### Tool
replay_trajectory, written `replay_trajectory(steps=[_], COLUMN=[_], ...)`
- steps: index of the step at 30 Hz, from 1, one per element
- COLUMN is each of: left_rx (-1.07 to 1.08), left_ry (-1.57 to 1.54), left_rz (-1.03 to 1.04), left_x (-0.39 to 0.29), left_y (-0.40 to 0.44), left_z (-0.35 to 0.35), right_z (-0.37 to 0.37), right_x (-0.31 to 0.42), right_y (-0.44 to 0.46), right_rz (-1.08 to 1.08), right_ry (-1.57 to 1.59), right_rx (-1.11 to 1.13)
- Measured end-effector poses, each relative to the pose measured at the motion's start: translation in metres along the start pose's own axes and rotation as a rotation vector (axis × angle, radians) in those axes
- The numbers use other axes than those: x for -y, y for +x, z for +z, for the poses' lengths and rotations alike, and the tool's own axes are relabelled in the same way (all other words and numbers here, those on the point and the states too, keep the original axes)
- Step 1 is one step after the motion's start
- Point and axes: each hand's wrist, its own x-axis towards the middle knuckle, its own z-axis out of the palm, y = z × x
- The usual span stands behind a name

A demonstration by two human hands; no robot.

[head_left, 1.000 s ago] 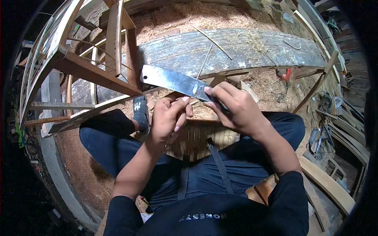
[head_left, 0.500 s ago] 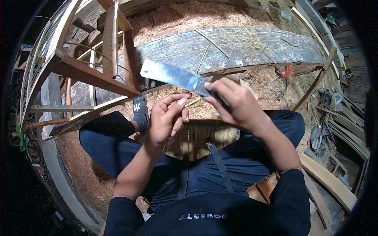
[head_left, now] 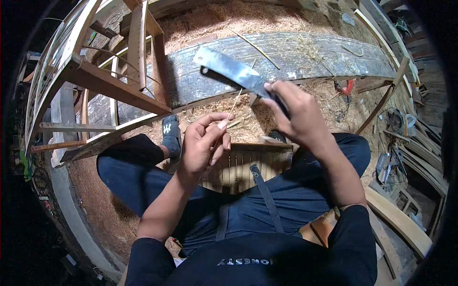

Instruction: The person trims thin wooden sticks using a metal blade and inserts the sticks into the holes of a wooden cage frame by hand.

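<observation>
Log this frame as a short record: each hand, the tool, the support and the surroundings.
left hand: pinching a thin pale strip
right hand: gripping a wide metal blade by its handle end
blade direction: away from the right hand, toward the upper left
blade touching strip: cannot tell
beyond the hands: weathered plank with a pale stick on it
left side: wooden frame
right side: red-handled tool
between the legs: slatted wooden piece
ground: scattered shavings
</observation>
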Motion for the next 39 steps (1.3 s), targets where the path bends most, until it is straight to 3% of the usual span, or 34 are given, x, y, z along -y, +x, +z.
replay_trajectory(steps=[10,15,20,23,27,32,35,39], left_rx=[-0.01,-0.122,-0.102,-0.131,-0.108,-0.12,-0.117,-0.099], left_ry=[0.174,0.226,0.145,0.199,0.152,0.165,0.165,0.167], left_rz=[0.001,-0.016,0.039,0.03,0.021,0.002,0.001,-0.009], left_x=[0.001,-0.003,-0.003,0.002,-0.002,0.001,-0.002,-0.001], left_y=[0.024,0.02,0.02,0.019,0.019,0.02,0.017,0.017], left_z=[0.007,0.013,0.018,0.014,0.014,0.012,0.012,0.01], right_z=[0.004,0.006,0.003,0.003,0.006,0.005,0.003,0.001], right_x=[0.016,0.027,0.015,0.025,0.011,0.02,0.01,0.024], right_y=[-0.006,-0.015,-0.011,-0.016,-0.009,-0.012,-0.007,-0.012], right_rz=[-0.03,-0.099,-0.047,-0.098,-0.039,-0.081,0.002,-0.026], right_ry=[0.026,0.108,0.028,0.095,0.054,0.091,0.075,0.082], right_rx=[0.063,0.122,0.04,0.163,0.049,0.133,0.028,0.137])
